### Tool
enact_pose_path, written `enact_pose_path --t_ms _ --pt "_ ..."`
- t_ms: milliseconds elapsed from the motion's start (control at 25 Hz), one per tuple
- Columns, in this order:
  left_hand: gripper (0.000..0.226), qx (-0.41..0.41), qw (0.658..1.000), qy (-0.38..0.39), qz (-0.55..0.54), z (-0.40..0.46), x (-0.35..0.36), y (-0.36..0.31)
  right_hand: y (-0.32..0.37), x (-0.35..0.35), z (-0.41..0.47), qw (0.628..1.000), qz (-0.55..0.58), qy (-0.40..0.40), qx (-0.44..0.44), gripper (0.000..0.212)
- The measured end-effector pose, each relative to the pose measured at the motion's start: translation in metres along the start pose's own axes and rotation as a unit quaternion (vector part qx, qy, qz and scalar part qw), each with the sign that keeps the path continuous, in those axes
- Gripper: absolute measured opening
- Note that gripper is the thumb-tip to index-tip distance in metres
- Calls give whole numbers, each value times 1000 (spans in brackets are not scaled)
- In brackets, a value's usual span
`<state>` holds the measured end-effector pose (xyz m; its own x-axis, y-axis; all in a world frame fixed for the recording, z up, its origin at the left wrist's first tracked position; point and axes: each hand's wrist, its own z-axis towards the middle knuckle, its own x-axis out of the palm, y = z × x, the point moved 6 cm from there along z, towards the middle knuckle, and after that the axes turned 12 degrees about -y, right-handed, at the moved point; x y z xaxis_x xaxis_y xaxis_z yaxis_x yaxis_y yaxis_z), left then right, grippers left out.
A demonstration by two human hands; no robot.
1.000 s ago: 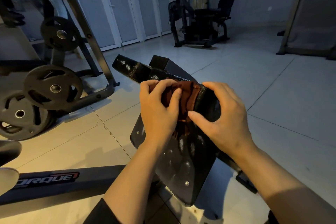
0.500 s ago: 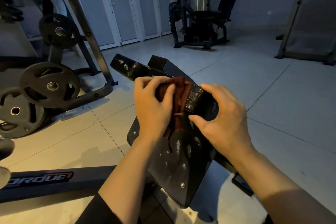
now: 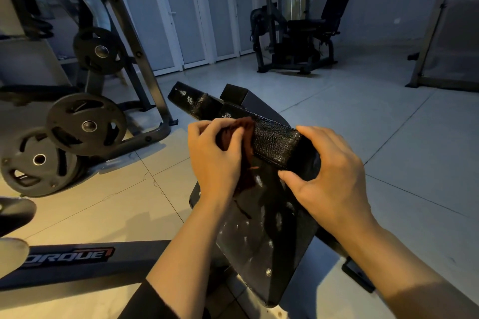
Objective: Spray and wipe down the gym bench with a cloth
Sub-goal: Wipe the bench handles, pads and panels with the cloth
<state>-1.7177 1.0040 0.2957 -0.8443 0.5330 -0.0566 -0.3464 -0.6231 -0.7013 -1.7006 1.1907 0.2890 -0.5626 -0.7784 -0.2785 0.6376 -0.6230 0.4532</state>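
A black padded gym bench piece (image 3: 267, 230) tilts up in front of me, its top edge a textured black pad (image 3: 274, 141) with white streaks further along. My left hand (image 3: 212, 160) grips a reddish-brown cloth (image 3: 245, 153) bunched against the pad's upper edge, part of it hanging down the face. My right hand (image 3: 329, 176) holds the pad's right end, thumb underneath and fingers curled over the top. No spray bottle is in view.
A rack with black weight plates (image 3: 85, 124) stands at the left. A black frame bar marked with red lettering (image 3: 70, 256) crosses the floor at the lower left. A cable machine with a seat (image 3: 298, 31) stands at the back. Pale tiled floor (image 3: 388, 124) lies to the right.
My left hand has dragged the cloth leftward along the pad's top edge, baring more of the textured pad between my hands. My right hand keeps its hold.
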Motion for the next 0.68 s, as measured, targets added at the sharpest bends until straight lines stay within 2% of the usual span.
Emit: enact_pose_path --t_ms 80,280,320,400,520,600,680 --pt "12 -6 1000 -6 6 -3 1 -2 0 0 0 1000 -3 -4 0 69" --pt "13 132 988 63 -56 -24 9 -43 3 0 1 1000 -7 -10 -8 61" --pt "13 139 986 71 -55 -22 11 -42 3 1 1 1000 -14 -10 -12 61" --pt "12 92 993 62 -45 -9 9 -26 3 1 2 999 -38 -5 -27 63" --pt "13 -6 1000 8 -13 4 0 1 10 3 1 993 -74 22 -91 64" --pt "11 -7 1000 -10 -5 0 -2 -2 16 5 0 987 -85 28 -132 56" --pt "12 48 999 3 -17 -7 0 -16 20 8 1 986 -83 30 -140 49"
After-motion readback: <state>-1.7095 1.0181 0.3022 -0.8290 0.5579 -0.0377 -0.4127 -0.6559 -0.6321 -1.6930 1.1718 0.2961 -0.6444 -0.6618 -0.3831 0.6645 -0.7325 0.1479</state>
